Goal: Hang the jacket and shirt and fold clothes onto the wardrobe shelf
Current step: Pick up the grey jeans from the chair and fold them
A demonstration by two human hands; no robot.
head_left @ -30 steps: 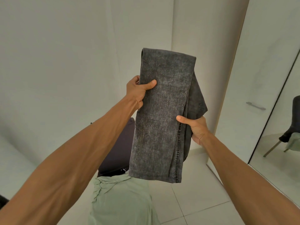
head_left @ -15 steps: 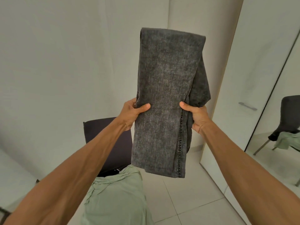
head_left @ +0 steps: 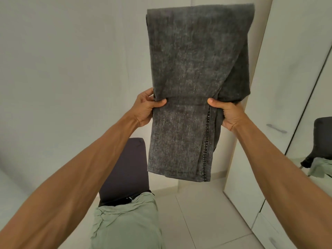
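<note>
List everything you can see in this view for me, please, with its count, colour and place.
jeans: one pair, washed dark grey, folded lengthwise, held up in the air at centre
garment: one, pale green, lying on the chair seat, bottom centre
chair: one, dark, backrest below and behind the jeans, against the wall
wardrobe: one, white doors with a metal handle, at right
mirror: one panel, far right, reflecting the chair and green garment
floor: pale tiles, bottom right
wall: pale, left and behind
left hand: one, grips the jeans' left edge
right hand: one, grips the jeans' right edge
</note>
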